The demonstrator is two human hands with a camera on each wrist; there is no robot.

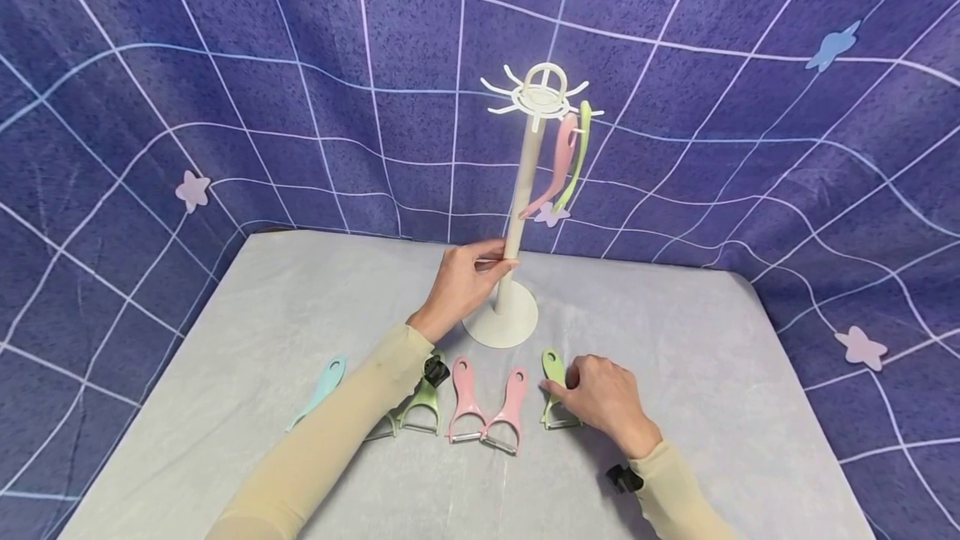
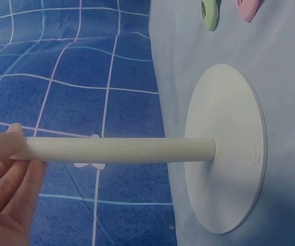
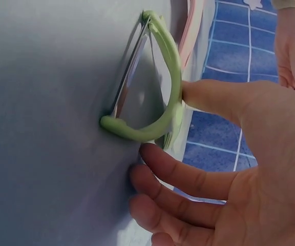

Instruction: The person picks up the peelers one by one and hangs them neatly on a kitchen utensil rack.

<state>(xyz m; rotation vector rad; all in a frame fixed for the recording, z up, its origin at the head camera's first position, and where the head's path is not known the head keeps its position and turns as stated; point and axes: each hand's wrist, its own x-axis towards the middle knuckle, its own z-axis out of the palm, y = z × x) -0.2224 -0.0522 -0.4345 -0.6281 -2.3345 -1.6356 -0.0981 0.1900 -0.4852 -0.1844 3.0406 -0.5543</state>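
My left hand (image 1: 467,280) grips the pole of a white hook stand (image 1: 501,325) a little above its round base; the left wrist view shows thumb and fingers around the pole (image 2: 122,149). On the table, my right hand (image 1: 606,394) pinches a green Y-shaped peeler (image 1: 553,367) between thumb and fingers. In the right wrist view the thumb lies against the neck of this peeler (image 3: 174,77), its metal blade facing away from the palm. A pink peeler (image 1: 564,155) and another green peeler (image 1: 581,152) hang from hooks on the stand's right side.
Two pink peelers (image 1: 463,382) lie between my hands. A green peeler (image 1: 426,397) and a light-blue peeler (image 1: 327,380) lie to the left, partly behind my left forearm, which covers more there. Blue grid-patterned cloth (image 1: 360,148) rises behind the grey table (image 1: 675,315).
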